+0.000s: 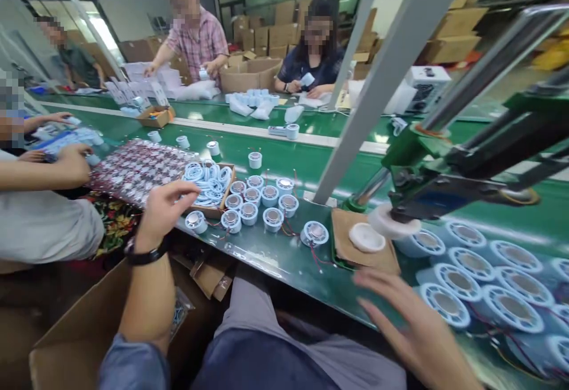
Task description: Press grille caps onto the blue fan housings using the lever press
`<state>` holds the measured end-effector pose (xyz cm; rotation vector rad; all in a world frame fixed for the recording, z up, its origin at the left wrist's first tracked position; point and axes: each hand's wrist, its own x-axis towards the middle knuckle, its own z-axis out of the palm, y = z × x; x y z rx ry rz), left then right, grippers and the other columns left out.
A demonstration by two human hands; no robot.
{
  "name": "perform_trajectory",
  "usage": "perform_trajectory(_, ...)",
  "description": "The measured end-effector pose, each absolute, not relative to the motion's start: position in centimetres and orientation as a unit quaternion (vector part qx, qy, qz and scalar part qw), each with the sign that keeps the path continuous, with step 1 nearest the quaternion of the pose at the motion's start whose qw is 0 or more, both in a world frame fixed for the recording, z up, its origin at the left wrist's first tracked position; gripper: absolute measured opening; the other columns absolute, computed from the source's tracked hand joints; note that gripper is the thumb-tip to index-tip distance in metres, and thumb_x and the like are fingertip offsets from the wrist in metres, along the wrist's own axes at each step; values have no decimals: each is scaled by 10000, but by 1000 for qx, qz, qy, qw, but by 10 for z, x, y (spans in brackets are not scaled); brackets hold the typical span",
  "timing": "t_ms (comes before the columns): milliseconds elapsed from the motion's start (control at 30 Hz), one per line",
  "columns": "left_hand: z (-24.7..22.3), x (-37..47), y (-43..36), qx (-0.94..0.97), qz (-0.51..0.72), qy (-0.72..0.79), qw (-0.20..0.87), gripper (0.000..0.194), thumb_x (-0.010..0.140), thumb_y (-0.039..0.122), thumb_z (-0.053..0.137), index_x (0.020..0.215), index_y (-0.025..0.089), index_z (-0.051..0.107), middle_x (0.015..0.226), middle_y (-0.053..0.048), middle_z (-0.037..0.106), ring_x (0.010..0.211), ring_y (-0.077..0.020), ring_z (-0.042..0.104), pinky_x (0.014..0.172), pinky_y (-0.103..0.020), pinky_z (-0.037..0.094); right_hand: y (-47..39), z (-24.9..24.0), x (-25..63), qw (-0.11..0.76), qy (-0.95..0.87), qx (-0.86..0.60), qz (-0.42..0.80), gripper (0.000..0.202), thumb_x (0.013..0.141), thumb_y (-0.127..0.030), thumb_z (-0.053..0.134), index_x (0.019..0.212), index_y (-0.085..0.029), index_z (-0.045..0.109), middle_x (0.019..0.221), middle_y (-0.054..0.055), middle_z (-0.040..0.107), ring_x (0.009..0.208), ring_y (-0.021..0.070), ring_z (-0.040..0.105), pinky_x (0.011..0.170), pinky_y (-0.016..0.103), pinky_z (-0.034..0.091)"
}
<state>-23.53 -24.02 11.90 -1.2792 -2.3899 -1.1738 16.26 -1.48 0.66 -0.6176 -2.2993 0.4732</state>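
Observation:
My left hand point(166, 211), with a dark band at the wrist, hovers by the front edge of a box of light blue rings point(208, 179). Its fingertips press together, and what they hold, if anything, is too small to name. On the right, my right hand point(404, 313) is slightly blurred, fingers apart and holding nothing, in front of the press base point(342, 230). A white round holder point(367, 237) lies on that base, below the white press head point(393, 222). One light blue round unit point(315, 233) with red wires sits left of the base.
Several blue units point(462, 277) crowd the right side; a smaller group point(251, 200) stands beside the ring box. A grey slanted post point(377, 82) rises behind the press. Wired parts on a sheet point(137, 168) lie left. Other people work left and across the green table point(267, 253).

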Motion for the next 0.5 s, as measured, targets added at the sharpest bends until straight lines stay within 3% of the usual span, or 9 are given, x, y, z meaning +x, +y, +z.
perform_trajectory(67,110,-250,-240,-438,-358,-819,97,188,951,270,573,1018,140,690,1027,-68,713,943,-207,674,872,-399,561,-28,-3,131,364,-892,-221,154,384,975,-462,482,1259,-235,606,1339,121,539,1233,276,555,1021,426,495)
perform_trajectory(167,91,-267,-229,-460,-296,-830,105,218,900,166,522,963,162,730,1018,-80,735,985,-230,664,937,-404,531,-32,-20,93,369,-899,-213,101,463,994,-424,431,1373,-170,511,1425,178,448,1293,333,498,1010,508,493)
perform_trajectory(367,77,-286,-204,-528,-182,-823,105,304,854,95,528,1034,207,746,1183,-112,675,1133,-283,569,1018,-481,462,-27,-41,70,416,-883,-198,93,280,996,-320,435,1123,-171,634,1288,147,551,1168,289,559,926,485,541)
perform_trajectory(500,89,-305,-182,-572,-131,-807,67,187,760,65,636,782,209,754,1165,-103,692,1121,-295,583,1007,-482,455,-36,-40,82,435,-870,-207,108,240,984,-308,472,1044,-172,661,1271,141,556,1153,263,575,918,447,549)
